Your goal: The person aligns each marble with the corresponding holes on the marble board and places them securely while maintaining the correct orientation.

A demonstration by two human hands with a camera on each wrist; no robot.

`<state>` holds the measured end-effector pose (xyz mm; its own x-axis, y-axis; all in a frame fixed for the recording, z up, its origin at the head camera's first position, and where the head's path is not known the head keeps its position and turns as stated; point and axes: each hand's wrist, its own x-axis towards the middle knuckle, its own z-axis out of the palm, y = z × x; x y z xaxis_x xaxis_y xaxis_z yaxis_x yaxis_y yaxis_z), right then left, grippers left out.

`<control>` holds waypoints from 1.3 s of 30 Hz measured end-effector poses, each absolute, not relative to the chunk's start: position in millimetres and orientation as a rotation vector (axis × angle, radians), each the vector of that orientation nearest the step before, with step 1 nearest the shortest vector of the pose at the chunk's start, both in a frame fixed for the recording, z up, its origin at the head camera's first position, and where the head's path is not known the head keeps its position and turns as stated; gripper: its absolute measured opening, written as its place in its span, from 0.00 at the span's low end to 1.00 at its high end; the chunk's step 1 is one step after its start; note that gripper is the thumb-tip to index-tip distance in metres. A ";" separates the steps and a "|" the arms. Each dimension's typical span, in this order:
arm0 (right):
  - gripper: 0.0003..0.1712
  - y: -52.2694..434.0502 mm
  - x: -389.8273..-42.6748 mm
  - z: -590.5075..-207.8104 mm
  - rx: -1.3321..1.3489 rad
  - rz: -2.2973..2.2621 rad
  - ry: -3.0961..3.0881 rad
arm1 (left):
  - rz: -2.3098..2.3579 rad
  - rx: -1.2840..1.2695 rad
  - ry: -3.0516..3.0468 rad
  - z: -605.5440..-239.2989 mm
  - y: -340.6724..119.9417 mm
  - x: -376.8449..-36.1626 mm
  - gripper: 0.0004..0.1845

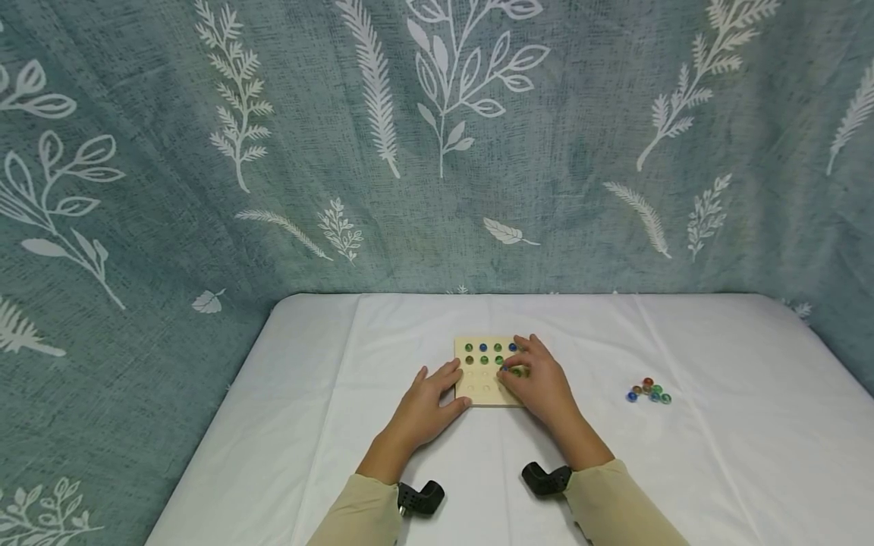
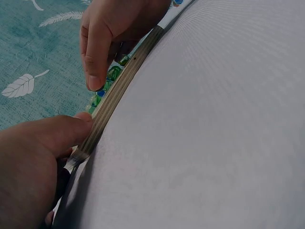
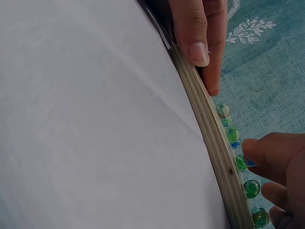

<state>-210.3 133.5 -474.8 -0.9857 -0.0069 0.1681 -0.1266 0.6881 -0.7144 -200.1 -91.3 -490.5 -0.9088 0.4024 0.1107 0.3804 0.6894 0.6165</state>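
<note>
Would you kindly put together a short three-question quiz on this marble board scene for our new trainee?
1. True or false: the left hand rests at the left edge of the wooden board.
2. Where does the spare pile of marbles lie?
A. on the board
B. on the white cloth to the right of the board
C. in the left hand
3. Fill in: the right hand pinches a ____ over the board.

Key
1. True; its thumb touches the near edge.
2. B
3. marble, at the fingertips.
</note>
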 end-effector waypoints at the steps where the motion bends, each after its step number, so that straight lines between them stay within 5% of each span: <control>1: 0.10 133.7 -210.2 -475.1 0.120 1.169 -2.750 | 1.031 0.664 2.854 -490.3 -91.2 -200.0 0.33; 39: 0.17 161.6 -204.2 -459.9 0.079 1.209 -2.763 | 1.018 0.658 2.868 -492.2 -89.9 -200.9 0.33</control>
